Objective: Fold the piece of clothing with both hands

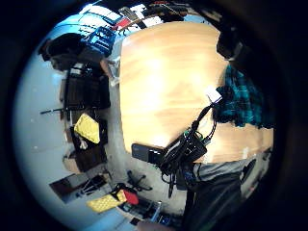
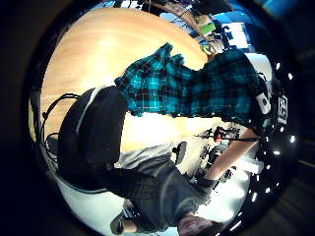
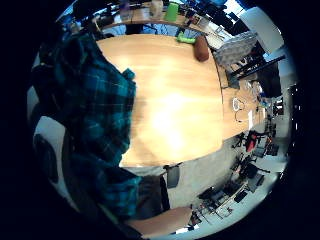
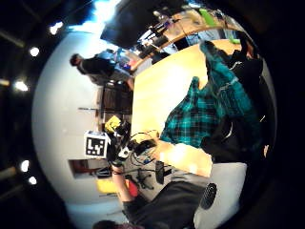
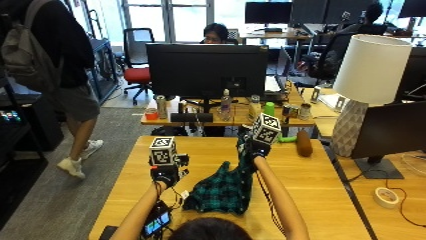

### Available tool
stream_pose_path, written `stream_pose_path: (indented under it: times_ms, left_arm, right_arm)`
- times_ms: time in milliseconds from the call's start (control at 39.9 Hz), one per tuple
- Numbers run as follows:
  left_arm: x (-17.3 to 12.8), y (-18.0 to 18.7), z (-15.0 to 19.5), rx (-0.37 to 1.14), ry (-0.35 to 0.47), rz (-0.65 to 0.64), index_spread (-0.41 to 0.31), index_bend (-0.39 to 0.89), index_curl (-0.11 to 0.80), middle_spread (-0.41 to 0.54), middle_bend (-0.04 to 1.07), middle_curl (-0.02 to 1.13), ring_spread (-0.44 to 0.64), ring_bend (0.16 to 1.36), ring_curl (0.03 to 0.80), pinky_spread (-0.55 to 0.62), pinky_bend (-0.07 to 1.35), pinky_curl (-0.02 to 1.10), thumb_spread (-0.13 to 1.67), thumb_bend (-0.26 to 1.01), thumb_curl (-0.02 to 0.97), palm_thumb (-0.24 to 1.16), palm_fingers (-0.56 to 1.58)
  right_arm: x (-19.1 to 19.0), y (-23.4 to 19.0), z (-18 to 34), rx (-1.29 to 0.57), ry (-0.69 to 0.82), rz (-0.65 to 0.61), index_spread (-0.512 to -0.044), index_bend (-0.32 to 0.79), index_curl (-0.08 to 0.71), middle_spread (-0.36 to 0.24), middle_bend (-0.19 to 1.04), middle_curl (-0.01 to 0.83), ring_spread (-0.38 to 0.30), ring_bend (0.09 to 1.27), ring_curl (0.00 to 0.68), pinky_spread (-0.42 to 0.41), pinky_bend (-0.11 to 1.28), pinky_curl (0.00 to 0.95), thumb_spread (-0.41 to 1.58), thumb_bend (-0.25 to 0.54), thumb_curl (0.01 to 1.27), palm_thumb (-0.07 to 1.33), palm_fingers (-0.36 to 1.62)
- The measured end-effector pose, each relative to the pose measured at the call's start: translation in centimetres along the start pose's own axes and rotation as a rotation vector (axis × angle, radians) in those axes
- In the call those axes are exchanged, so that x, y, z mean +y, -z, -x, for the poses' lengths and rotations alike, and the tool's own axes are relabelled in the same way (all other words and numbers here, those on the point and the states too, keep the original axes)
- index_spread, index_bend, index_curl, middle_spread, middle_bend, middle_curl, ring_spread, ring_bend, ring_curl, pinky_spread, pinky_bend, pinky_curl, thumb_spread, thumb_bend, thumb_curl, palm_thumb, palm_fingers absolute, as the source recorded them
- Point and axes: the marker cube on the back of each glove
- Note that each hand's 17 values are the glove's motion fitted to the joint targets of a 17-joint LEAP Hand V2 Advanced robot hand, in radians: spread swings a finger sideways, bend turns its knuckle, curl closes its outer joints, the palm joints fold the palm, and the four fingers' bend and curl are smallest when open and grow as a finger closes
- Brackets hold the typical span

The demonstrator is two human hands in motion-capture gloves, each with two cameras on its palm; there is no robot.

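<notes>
Plaid shirt (image 5: 223, 190), teal and black, hangs from my right hand (image 5: 256, 147), which I hold raised above the wooden table (image 5: 313, 185) with my fingers pinching the cloth near its top. From that grip the shirt drapes down and toward me, and its lower part rests bunched on the tabletop between my two forearms. My left hand (image 5: 164, 175) is off to the left of the shirt, well apart from my right hand and lower, just beside the shirt's lower left edge. I cannot tell whether my left fingers are spread or curled, or whether they touch the cloth. In the left thumb side palm view the shirt (image 2: 197, 88) stretches across the table away from that palm. In the right little finger side palm view the cloth (image 3: 95, 115) fills the side close to my right palm, with bare tabletop (image 3: 175, 110) beyond it.
</notes>
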Motion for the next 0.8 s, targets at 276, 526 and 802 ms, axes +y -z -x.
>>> stream_pose_path:
  times_ms: [276, 526, 802]
  left_arm:
    - [0.8, 0.9, 0.2, 0.003, 0.013, -0.025, -0.055, 0.1, 0.164, 0.117, 0.18, 0.34, 0.06, 0.76, 0.355, 0.0, 0.71, 0.39, 1.3, -0.01, 0.212, 0.25, 0.22]
    - [0.8, 0.5, 0.4, -0.002, 0.009, 0.002, -0.079, 0.1, 0.169, 0.093, 0.19, 0.34, 0.05, 0.75, 0.35, -0.01, 0.69, 0.39, 1.27, -0.05, 0.185, 0.11, 0.27]
    - [-0.2, 0.9, -0.5, 0.046, -0.006, 0.015, -0.099, 0.09, 0.169, 0.062, 0.19, 0.36, 0.04, 0.74, 0.349, -0.02, 0.67, 0.39, 1.25, -0.03, 0.168, -0.01, 0.3]
  right_arm:
    - [0.3, -8.7, 6.4, -0.276, 0.082, 0.262, -0.208, 0.05, 0.214, -0.11, 0.44, 0.527, -0.224, 0.8, 0.484, -0.318, 0.68, 0.44, 0.34, -0.041, 0.77, 0.99, 1.14]
    - [4.5, -13.5, 10.8, -0.293, 0.053, 0.383, -0.195, 0.04, 0.177, -0.059, 0.28, 0.473, -0.17, 0.7, 0.45, -0.296, 0.7, 0.42, 0.56, -0.03, 0.75, 0.92, 1.04]
    - [4.8, -11.9, 9.6, -0.224, 0.046, 0.35, -0.182, 0.04, 0.154, -0.033, 0.23, 0.461, -0.139, 0.64, 0.432, -0.241, 0.68, 0.402, 0.72, -0.019, 0.73, 0.94, 1.05]
